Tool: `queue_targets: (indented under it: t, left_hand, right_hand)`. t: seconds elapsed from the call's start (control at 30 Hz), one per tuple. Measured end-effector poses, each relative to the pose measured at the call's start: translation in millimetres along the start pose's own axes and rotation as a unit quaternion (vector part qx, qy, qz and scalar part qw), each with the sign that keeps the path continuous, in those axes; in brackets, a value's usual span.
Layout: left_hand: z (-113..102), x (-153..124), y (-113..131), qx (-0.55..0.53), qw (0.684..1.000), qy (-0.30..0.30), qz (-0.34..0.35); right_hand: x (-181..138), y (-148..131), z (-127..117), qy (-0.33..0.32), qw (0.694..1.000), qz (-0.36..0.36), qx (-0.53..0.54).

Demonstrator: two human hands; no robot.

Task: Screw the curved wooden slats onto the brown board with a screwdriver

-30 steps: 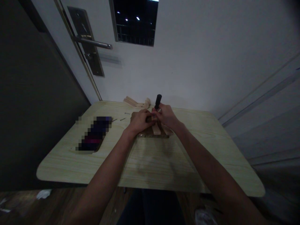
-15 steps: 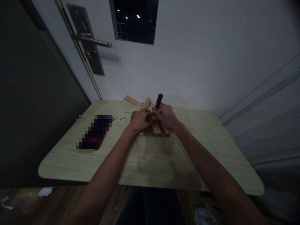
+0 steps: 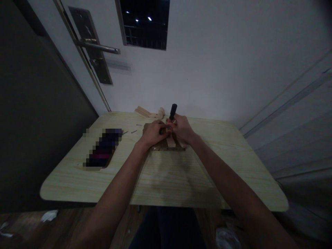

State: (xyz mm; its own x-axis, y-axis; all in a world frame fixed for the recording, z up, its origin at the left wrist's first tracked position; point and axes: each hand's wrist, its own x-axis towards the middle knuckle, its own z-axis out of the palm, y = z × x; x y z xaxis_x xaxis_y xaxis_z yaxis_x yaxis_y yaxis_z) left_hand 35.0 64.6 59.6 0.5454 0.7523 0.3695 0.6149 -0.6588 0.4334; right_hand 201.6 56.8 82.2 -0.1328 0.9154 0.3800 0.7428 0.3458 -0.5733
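Note:
Both hands meet over a small wooden assembly (image 3: 169, 142) of pale slats on a brown board, at the far middle of the table (image 3: 166, 176). My right hand (image 3: 181, 129) is closed round a screwdriver with a black handle (image 3: 173, 111) that stands almost upright above the wood. My left hand (image 3: 153, 133) is curled, fingertips pinched against the wood right beside the screwdriver's tip. What sits between the fingertips is hidden.
A blurred dark flat object (image 3: 103, 148) lies on the table's left. Loose screws (image 3: 131, 131) lie between it and the hands. More pale wooden pieces (image 3: 149, 112) rest at the far edge by the white wall. A door with a metal handle (image 3: 97, 46) stands at left.
The hands stay on the wooden assembly; the screwdriver handle has swung slightly in my right hand. The view has shifted a little.

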Motion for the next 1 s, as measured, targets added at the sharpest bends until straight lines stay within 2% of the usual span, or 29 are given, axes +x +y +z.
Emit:
queue_targets:
  t: [0.6,1.0]
  left_hand:
    - [-2,-1,2,-0.007,1.000,-0.001,-0.009]
    - [2,-1,-2,-0.027,1.000,0.009,0.000]
  right_hand:
    - [1,5,3,-0.029,1.000,0.001,0.009]
    - [4,7,0,-0.010,0.999,-0.011,0.029]
